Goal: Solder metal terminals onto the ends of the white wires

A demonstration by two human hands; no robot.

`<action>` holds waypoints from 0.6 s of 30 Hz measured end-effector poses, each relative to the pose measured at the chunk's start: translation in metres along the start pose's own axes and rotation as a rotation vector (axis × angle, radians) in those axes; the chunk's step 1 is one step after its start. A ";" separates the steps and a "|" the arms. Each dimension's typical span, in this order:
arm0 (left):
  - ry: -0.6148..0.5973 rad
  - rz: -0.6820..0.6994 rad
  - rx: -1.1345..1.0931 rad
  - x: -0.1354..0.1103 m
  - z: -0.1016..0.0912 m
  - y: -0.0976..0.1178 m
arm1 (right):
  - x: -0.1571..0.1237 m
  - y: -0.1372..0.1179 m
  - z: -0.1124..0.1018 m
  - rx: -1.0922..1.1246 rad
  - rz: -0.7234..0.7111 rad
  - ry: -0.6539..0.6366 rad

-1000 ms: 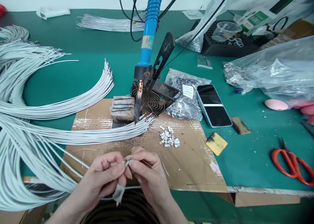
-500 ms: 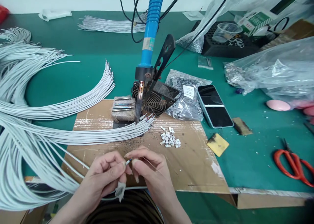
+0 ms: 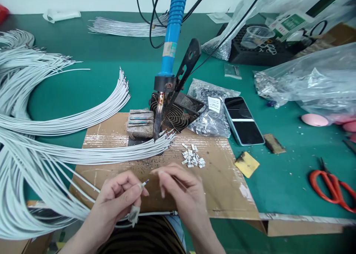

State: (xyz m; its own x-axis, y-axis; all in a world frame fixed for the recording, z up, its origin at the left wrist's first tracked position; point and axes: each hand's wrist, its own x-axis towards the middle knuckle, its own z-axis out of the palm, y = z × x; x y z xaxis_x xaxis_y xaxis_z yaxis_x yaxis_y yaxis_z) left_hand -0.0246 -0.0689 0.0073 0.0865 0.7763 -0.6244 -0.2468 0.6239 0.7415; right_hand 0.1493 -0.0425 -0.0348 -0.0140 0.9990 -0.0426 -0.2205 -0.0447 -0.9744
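My left hand (image 3: 118, 198) is closed, with thumb and index finger pinching the end of a white cable (image 3: 144, 184). A short dark blue tip sticks out past the fingers. A scrap of pale tape or cloth (image 3: 134, 214) hangs around one finger of that hand. To the right, my right hand (image 3: 185, 191) hovers over the cardboard with bent fingers, thumb and index close together. Whether something thin sits between them cannot be made out. Beyond both hands, a soldering iron (image 3: 158, 116) with a blue sleeve points down beside the cable bundle (image 3: 111, 155).
Small white pieces (image 3: 193, 157) lie in a pile on the cardboard (image 3: 222, 183). A stained sponge block (image 3: 140, 124) stands left of the iron. Rightward are a phone (image 3: 244, 120), a yellow sponge (image 3: 247, 164) and red-handled scissors (image 3: 330, 187). Thick white cable bundles (image 3: 16, 172) cover the left side.
My right hand has moved right, away from the cable end. A fine strand seen by its fingers before no longer shows. My left hand stays nearly in place, still pinching the cable.
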 end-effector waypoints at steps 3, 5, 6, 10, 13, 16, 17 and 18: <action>0.007 0.046 0.023 0.000 0.001 -0.004 | -0.008 -0.005 0.010 0.015 0.080 -0.110; 0.014 0.079 0.031 0.000 0.002 -0.006 | -0.010 -0.008 0.013 0.015 0.078 -0.124; 0.019 0.099 0.034 0.000 0.002 -0.006 | -0.011 -0.009 0.013 0.003 0.065 -0.122; 0.032 0.167 0.077 0.001 0.002 -0.010 | -0.013 -0.011 0.009 -0.046 0.015 -0.109; 0.001 0.206 0.139 0.003 -0.003 -0.016 | -0.014 -0.013 0.007 -0.070 -0.016 -0.090; -0.021 0.259 0.195 0.005 -0.007 -0.022 | -0.015 -0.017 0.008 -0.096 -0.016 -0.089; -0.020 0.279 0.206 0.005 -0.007 -0.023 | -0.015 -0.018 0.009 -0.098 -0.014 -0.084; -0.019 0.299 0.213 0.005 -0.007 -0.024 | -0.015 -0.019 0.010 -0.093 -0.018 -0.068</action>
State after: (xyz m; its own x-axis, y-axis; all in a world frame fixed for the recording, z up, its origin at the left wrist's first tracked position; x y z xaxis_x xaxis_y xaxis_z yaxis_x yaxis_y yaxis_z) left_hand -0.0251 -0.0803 -0.0154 0.0591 0.9273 -0.3695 -0.0577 0.3727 0.9262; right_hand 0.1437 -0.0565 -0.0138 -0.0773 0.9969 -0.0132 -0.1299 -0.0232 -0.9913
